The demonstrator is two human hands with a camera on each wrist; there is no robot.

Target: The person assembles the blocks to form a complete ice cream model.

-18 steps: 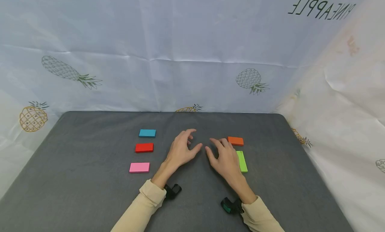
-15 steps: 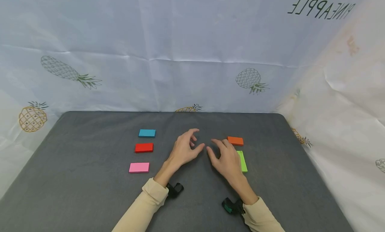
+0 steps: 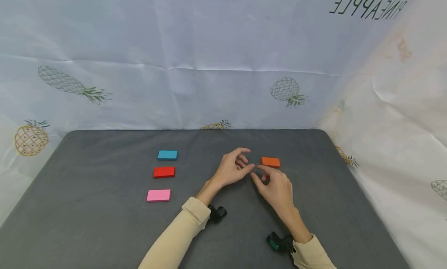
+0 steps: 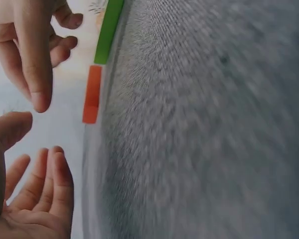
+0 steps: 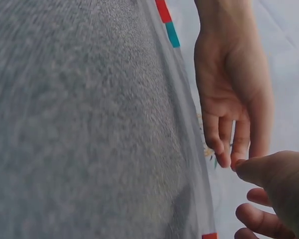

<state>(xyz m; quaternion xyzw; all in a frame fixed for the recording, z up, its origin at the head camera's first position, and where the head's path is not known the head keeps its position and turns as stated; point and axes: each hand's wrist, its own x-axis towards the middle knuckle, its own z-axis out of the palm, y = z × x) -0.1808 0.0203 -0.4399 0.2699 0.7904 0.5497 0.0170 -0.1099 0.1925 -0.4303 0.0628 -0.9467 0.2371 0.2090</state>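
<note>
My left hand (image 3: pixel 233 167) hovers over the middle of the table, its fingers loosely bent and holding nothing. Facing it, my right hand (image 3: pixel 278 188) is also relaxed, thumb and index finger apart around bare air. The fingertips of both hands come close together; whether they touch, I cannot tell. Just beyond the right hand lies an orange block (image 3: pixel 271 162). A green block (image 4: pixel 109 32) appears beside it in the left wrist view, but the right hand hides it in the head view. Left of the left hand, blue (image 3: pixel 167 155), red (image 3: pixel 164 172) and pink (image 3: pixel 158 195) blocks lie in a column.
The blocks lie flat on a dark grey table (image 3: pixel 87 207). A pale cloth (image 3: pixel 223 40) printed with pineapples hangs behind and to the right of it. Black wrist cameras (image 3: pixel 218 214) sit at both wrists, low over the table.
Both hands have shifted right, the left one farther, so the gap between them is smaller. The right hand now covers the green block in the head view. The head view has turned slightly.
</note>
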